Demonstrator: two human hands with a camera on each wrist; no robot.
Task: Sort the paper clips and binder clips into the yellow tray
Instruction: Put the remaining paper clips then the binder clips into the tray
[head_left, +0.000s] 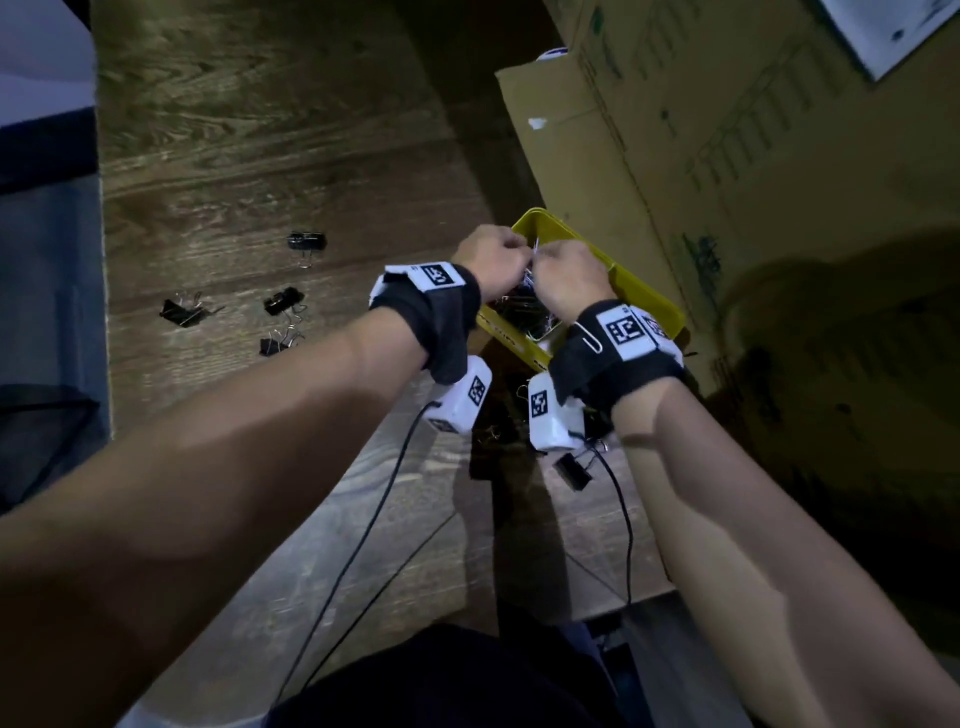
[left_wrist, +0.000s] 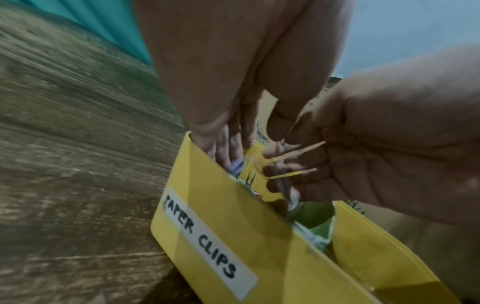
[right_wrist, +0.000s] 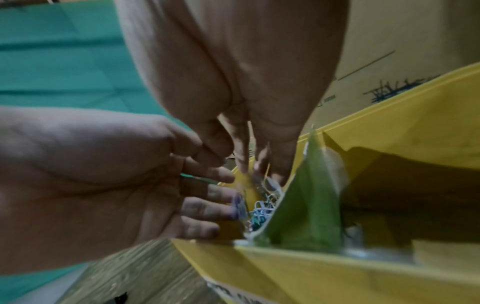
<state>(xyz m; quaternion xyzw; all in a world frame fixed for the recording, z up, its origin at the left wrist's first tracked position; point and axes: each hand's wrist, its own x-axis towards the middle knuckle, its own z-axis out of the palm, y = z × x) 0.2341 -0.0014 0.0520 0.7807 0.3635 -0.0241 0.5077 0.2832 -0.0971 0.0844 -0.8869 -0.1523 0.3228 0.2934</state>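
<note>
Both forearms fill head view, left hand (head_left: 493, 254) and right hand (head_left: 563, 275) pinching paper clips (head_left: 527, 275) together over yellow tray (head_left: 649, 301); left wrist: label "PAPER CLIPS" (left_wrist: 205, 228); right wrist: green divider (right_wrist: 306, 197), coloured clips behind it.

Readable text: one white label (left_wrist: 207, 244) on the outer side wall of the yellow tray (left_wrist: 259, 236), handwritten in black marker: "PAPER CLIPS". Left wrist view shows it whole; right wrist view catches only the label's edge, letters cut off.

Wristbands carry white tags with black square-pattern markers (head_left: 625, 331), one on the left (head_left: 435, 274) too, plus the camera blocks under each wrist (head_left: 478, 389). Machine codes, no letters or digits to read.

Cardboard box (head_left: 727, 156) beside the tray has dark printed markings and small print, too blurred to read in any view.
</note>
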